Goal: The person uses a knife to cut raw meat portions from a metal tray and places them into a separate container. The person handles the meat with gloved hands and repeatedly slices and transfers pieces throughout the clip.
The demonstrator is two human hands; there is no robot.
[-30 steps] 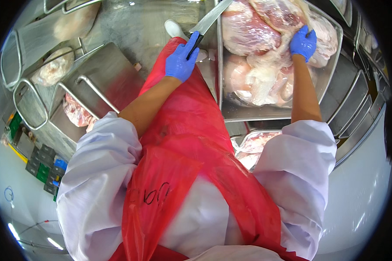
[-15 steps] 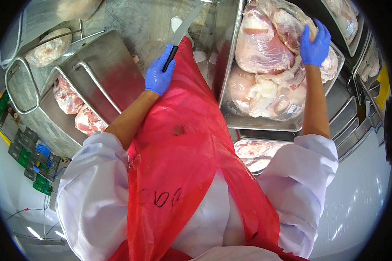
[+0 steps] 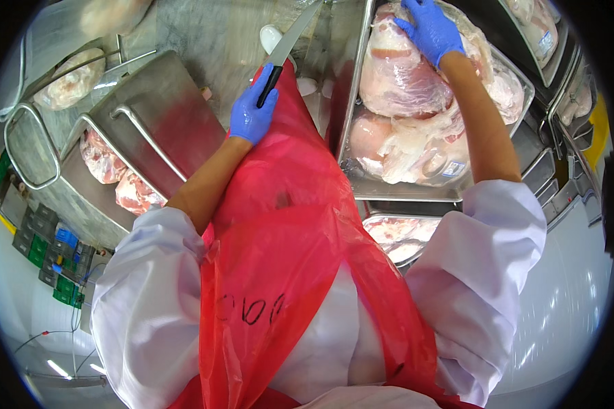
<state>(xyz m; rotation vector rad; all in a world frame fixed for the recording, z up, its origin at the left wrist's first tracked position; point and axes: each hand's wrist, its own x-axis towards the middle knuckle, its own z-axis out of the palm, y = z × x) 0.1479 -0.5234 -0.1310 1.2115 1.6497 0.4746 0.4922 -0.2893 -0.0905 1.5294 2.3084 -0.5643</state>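
Note:
My left hand (image 3: 252, 114), in a blue glove, is closed round the black handle of a long knife (image 3: 293, 39) whose blade points up and away to the right. At the right, my blue-gloved right hand (image 3: 433, 31) lies on a large pale-pink piece of meat (image 3: 401, 76), thumb apart from the fingers, some fingertips cut by the upper edge. That meat, loosely covered in clear plastic film, rests in a deep metal tray (image 3: 406, 192). Nearer in the same tray sits a plastic-wrapped piece of meat (image 3: 416, 153) with a small label.
A metal cart (image 3: 167, 92) with tubular handles stands at the left, red meat pieces (image 3: 102, 157) beside it. Another metal tray (image 3: 401, 235) with meat lies below the deep tray. Further metal trays (image 3: 551, 68) line the right. Stacked crates (image 3: 54, 245) are at far left.
My right hand has moved left and farther away across the meat, from the tray's right side to its far edge. My left hand keeps the knife in nearly the same place.

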